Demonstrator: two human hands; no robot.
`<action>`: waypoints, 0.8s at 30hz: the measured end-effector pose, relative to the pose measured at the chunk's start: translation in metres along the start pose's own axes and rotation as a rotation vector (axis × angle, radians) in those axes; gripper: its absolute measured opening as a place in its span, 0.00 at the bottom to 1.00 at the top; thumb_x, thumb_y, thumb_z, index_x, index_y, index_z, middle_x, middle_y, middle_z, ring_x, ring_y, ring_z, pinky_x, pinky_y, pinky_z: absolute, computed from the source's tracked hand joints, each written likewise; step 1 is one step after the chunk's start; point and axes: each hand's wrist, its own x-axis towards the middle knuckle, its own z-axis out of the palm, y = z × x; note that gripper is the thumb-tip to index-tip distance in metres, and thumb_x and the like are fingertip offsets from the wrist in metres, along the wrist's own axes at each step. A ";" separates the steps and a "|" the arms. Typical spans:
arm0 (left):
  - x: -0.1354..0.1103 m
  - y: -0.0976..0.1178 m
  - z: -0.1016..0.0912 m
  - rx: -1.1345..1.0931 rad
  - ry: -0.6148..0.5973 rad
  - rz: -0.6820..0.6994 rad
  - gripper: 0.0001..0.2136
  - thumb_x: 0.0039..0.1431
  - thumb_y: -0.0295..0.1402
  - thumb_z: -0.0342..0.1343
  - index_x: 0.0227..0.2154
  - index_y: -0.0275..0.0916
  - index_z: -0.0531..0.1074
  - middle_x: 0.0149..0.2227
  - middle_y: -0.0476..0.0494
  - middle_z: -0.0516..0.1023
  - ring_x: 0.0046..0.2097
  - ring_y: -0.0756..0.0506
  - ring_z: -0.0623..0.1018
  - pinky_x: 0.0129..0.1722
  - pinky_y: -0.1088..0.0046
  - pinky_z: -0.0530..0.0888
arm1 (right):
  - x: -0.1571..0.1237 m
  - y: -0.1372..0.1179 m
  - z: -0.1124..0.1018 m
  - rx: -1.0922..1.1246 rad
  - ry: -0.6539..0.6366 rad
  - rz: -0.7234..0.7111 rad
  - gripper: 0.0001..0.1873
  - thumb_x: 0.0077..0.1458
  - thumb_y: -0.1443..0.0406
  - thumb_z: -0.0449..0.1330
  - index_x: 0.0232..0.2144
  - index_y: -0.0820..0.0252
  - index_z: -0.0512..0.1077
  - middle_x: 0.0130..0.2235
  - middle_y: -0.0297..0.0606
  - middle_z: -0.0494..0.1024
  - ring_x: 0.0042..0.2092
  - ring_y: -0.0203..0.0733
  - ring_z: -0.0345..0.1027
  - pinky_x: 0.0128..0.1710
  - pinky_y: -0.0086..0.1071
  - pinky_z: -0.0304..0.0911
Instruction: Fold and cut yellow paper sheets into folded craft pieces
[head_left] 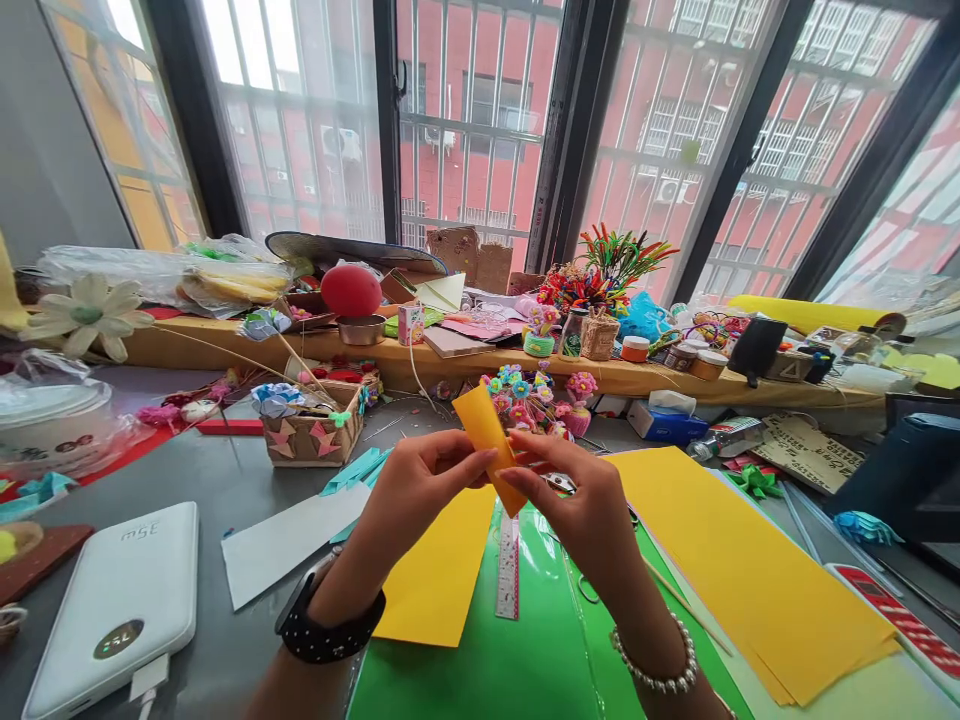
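Observation:
My left hand [416,490] and my right hand [581,505] pinch a small folded strip of orange-yellow paper [484,425] between them, held up above the desk. The left fingers grip its middle from the left; the right thumb and fingers grip its lower end. Below the hands lie a green cutting mat [525,650], a ruler [508,570] and a yellow paper sheet [442,575]. A black watch is on my left wrist, a bead bracelet on my right.
A stack of yellow sheets [742,570] lies to the right. A white power bank [120,605] and a grey card [289,540] lie left. A cardboard box [311,430], paper flowers [525,395] and craft clutter crowd the wooden ledge [225,350] under the windows.

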 end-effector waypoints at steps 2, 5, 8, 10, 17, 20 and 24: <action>-0.001 0.000 0.000 0.027 -0.026 0.012 0.09 0.47 0.37 0.56 0.23 0.36 0.72 0.23 0.50 0.73 0.28 0.50 0.72 0.27 0.79 0.67 | -0.001 -0.003 0.001 0.066 -0.060 0.013 0.14 0.47 0.60 0.59 0.38 0.58 0.73 0.38 0.39 0.77 0.34 0.41 0.70 0.34 0.34 0.66; 0.000 -0.001 -0.001 0.047 -0.060 0.041 0.10 0.47 0.39 0.55 0.22 0.36 0.70 0.23 0.50 0.72 0.27 0.50 0.70 0.25 0.78 0.65 | -0.001 -0.006 0.000 0.088 -0.109 -0.001 0.11 0.47 0.60 0.59 0.34 0.57 0.75 0.34 0.37 0.78 0.33 0.41 0.71 0.33 0.33 0.65; 0.001 -0.004 -0.001 0.000 -0.073 0.064 0.10 0.47 0.38 0.56 0.20 0.36 0.69 0.21 0.53 0.68 0.25 0.53 0.67 0.23 0.80 0.62 | -0.001 -0.007 -0.001 0.103 -0.154 0.005 0.10 0.47 0.60 0.59 0.33 0.56 0.75 0.33 0.36 0.79 0.34 0.41 0.71 0.33 0.32 0.64; 0.001 -0.005 -0.001 -0.040 -0.082 0.064 0.10 0.46 0.38 0.57 0.19 0.36 0.68 0.20 0.54 0.66 0.24 0.54 0.65 0.23 0.81 0.61 | -0.001 -0.008 -0.001 0.124 -0.176 0.013 0.10 0.47 0.60 0.59 0.33 0.55 0.75 0.33 0.35 0.79 0.35 0.41 0.71 0.34 0.32 0.64; 0.000 -0.003 0.000 -0.120 -0.114 0.047 0.10 0.46 0.37 0.57 0.19 0.35 0.67 0.20 0.54 0.65 0.24 0.54 0.64 0.23 0.81 0.60 | -0.003 -0.011 -0.002 0.139 -0.195 -0.008 0.10 0.48 0.62 0.58 0.34 0.55 0.75 0.33 0.35 0.78 0.35 0.40 0.70 0.35 0.31 0.63; 0.000 -0.004 -0.002 -0.144 -0.129 0.048 0.09 0.46 0.36 0.58 0.20 0.35 0.67 0.21 0.54 0.66 0.25 0.54 0.65 0.24 0.81 0.61 | -0.003 -0.012 -0.004 0.142 -0.202 -0.033 0.11 0.48 0.61 0.58 0.35 0.55 0.75 0.34 0.35 0.78 0.35 0.39 0.70 0.35 0.31 0.63; 0.000 -0.005 -0.003 -0.145 -0.136 0.074 0.09 0.46 0.36 0.57 0.20 0.35 0.68 0.21 0.53 0.67 0.26 0.54 0.66 0.25 0.81 0.62 | -0.003 -0.014 -0.004 0.158 -0.202 -0.031 0.11 0.50 0.62 0.56 0.35 0.56 0.75 0.34 0.36 0.78 0.36 0.39 0.70 0.36 0.30 0.63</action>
